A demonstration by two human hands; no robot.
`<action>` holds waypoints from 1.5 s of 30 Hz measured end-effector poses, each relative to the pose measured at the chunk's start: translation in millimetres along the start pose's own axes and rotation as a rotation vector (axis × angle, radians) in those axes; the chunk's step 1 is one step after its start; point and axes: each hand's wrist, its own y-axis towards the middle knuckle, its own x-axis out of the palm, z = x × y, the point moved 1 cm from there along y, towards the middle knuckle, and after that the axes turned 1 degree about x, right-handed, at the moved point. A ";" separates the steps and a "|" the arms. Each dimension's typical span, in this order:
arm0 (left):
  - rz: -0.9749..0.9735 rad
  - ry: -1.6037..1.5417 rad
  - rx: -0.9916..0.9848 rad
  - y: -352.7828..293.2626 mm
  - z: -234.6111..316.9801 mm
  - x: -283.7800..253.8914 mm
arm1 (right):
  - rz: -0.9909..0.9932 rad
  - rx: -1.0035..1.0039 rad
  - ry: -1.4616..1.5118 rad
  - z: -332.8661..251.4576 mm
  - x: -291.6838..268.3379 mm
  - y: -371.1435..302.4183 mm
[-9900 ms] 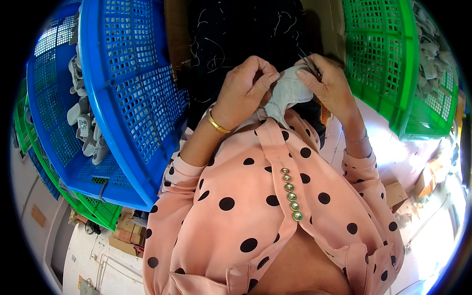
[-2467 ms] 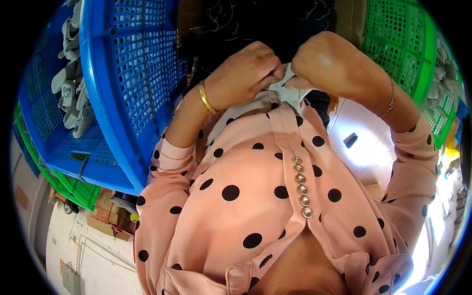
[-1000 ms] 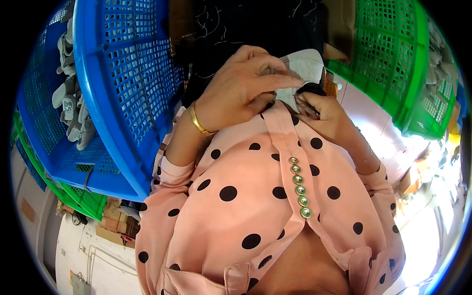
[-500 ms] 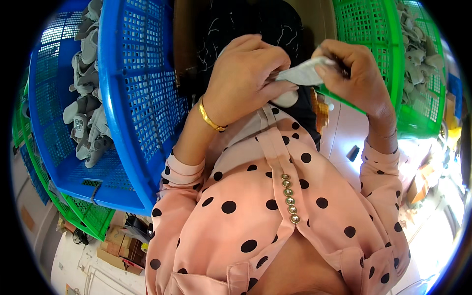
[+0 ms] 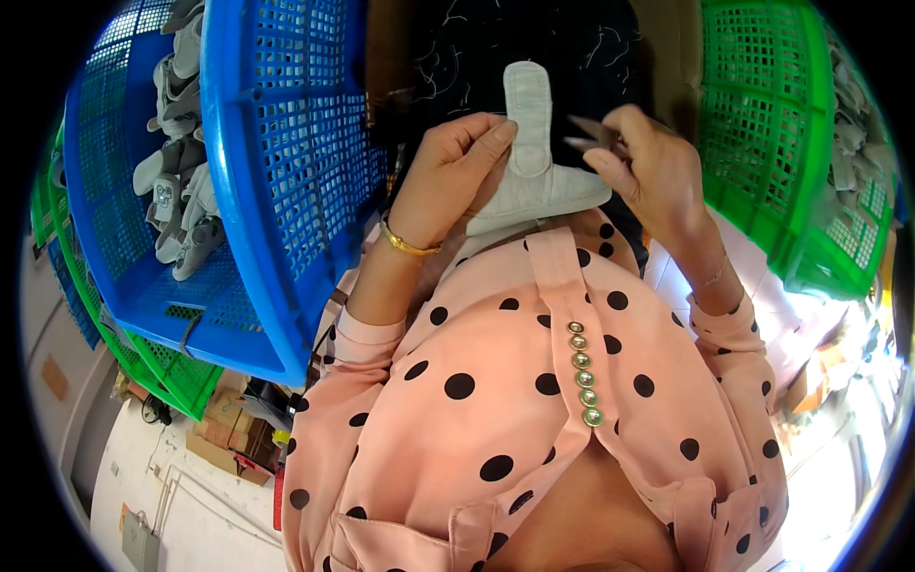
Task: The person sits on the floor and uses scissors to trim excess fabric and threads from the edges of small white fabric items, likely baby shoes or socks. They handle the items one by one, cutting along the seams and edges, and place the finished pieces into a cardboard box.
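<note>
A pale grey-white shoe upper (image 5: 562,195) lies across my lap, its stitched strap standing up toward the far side. My left hand (image 5: 453,176) is closed on it, pinching the strap's left edge between thumb and fingers. Just to the right of the strap, my right hand (image 5: 658,172) is wrapped round small dark thread snips (image 5: 589,135). Their two pointed blades are apart and aim left, a little away from the strap. The snips' handle end is hidden in my palm.
A blue mesh crate (image 5: 224,191) stands close on my left, with several grey shoe uppers (image 5: 181,110) in it. At my right is a green mesh crate (image 5: 762,143) holding similar pieces (image 5: 848,133). Loose threads cling to the dark cloth (image 5: 591,48) over my lap. Cardboard boxes (image 5: 224,434) sit lower left.
The shoe upper has been turned and spread, so its strap now shows flat. My right hand has come off it and moved lower, with the snips' blades now showing. The view has shifted slightly.
</note>
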 end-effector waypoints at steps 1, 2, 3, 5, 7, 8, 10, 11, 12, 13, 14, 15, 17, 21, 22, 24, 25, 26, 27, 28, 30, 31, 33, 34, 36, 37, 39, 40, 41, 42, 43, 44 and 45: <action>-0.005 0.008 -0.037 0.7 0.9 -1.1 | -0.063 -0.030 -0.073 -1.5 0.0 -0.9; -0.001 0.002 -0.049 3.1 -1.4 -4.2 | -0.088 -0.047 -0.146 -0.9 4.0 -2.1; -0.001 -0.006 -0.061 7.1 -4.7 -7.4 | -0.069 -0.078 -0.181 -2.7 4.6 -0.7; -0.022 -0.043 -0.060 8.8 -6.9 -11.4 | -0.030 -0.142 -0.250 -8.6 5.8 4.3; -0.066 -0.096 -0.033 8.8 -1.6 -12.3 | -0.038 -0.174 -0.276 -11.1 7.8 8.1; -0.054 -0.093 -0.048 8.7 0.3 -12.2 | -0.042 -0.191 -0.289 -11.8 8.9 9.7; -0.031 -0.092 -0.073 8.1 2.6 -11.2 | -0.058 -0.204 -0.305 -13.2 9.7 12.5; -0.024 -0.093 -0.081 7.8 2.1 -12.3 | -0.066 -0.210 -0.313 -13.6 10.5 13.5; -0.018 -0.096 -0.090 7.7 1.1 -13.0 | -0.074 -0.212 -0.307 -13.2 11.6 13.8; -0.013 -0.099 -0.098 7.7 0.0 -13.8 | -0.082 -0.213 -0.301 -12.1 13.1 13.6; -0.013 -0.112 -0.105 7.8 -1.3 -14.7 | -0.089 -0.214 -0.295 -11.2 14.4 13.6; -0.014 -0.125 -0.112 8.1 -2.8 -15.8 | -0.088 -0.227 -0.279 -10.8 15.6 14.0; -0.011 -0.140 -0.121 8.0 -3.8 -16.8 | -0.085 -0.253 -0.247 -9.9 17.7 14.6; -0.009 -0.147 -0.127 8.8 -3.4 -17.3 | -0.088 -0.246 -0.252 -9.0 20.5 14.7; -0.011 -0.150 -0.127 9.1 -3.7 -17.4 | -0.096 -0.241 -0.255 -9.6 20.0 15.0; -0.008 -0.147 -0.138 8.8 -1.8 -15.6 | -0.105 -0.241 -0.271 -10.9 18.8 15.8; -0.006 -0.146 -0.144 8.7 -1.4 -14.6 | -0.107 -0.246 -0.284 -11.7 18.0 16.3; -0.008 -0.150 -0.142 8.8 -2.0 -14.0 | -0.109 -0.251 -0.297 -12.3 17.1 16.7; -0.009 -0.154 -0.140 9.3 -2.8 -13.6 | -0.102 -0.260 -0.303 -12.8 16.1 16.9; -0.010 -0.159 -0.138 9.6 -3.7 -13.5 | -0.096 -0.268 -0.309 -13.2 15.1 17.1; -0.003 -0.158 -0.133 9.8 -5.8 -14.0 | -0.090 -0.277 -0.323 -14.0 13.0 16.9; 0.001 -0.158 -0.130 9.7 -6.4 -14.0 | -0.091 -0.278 -0.332 -14.3 11.9 16.5; 0.008 -0.152 -0.129 9.4 -6.2 -13.7 | -0.093 -0.277 -0.335 -14.4 11.2 15.6; 0.012 -0.149 -0.128 9.3 -6.3 -13.5 | -0.095 -0.275 -0.329 -14.4 11.3 15.3; 0.009 -0.153 -0.132 9.4 -6.9 -13.3 | -0.101 -0.269 -0.329 -14.8 11.2 14.4; 0.008 -0.155 -0.133 9.4 -7.2 -13.3 | -0.107 -0.265 -0.334 -15.6 10.8 13.7; 0.002 -0.159 -0.135 9.3 -7.3 -13.1 | -0.116 -0.259 -0.325 -16.4 10.4 13.4; -0.001 -0.161 -0.136 9.3 -7.3 -12.8 | -0.119 -0.256 -0.311 -16.8 10.2 13.6; -0.002 -0.165 -0.138 9.5 -7.5 -12.5 | -0.123 -0.254 -0.297 -17.1 10.1 13.6; -0.002 -0.169 -0.140 9.6 -8.3 -12.0 | -0.135 -0.250 -0.296 -17.1 10.1 13.3; -0.002 -0.173 -0.141 9.7 -8.7 -11.6 | -0.147 -0.246 -0.295 -17.0 10.2 13.0; 0.003 -0.168 -0.146 9.3 -8.6 -11.3 | -0.158 -0.242 -0.294 -16.9 10.4 12.7; 0.004 -0.162 -0.148 9.6 -7.8 -10.7 | -0.180 -0.212 -0.238 -15.1 10.9 12.5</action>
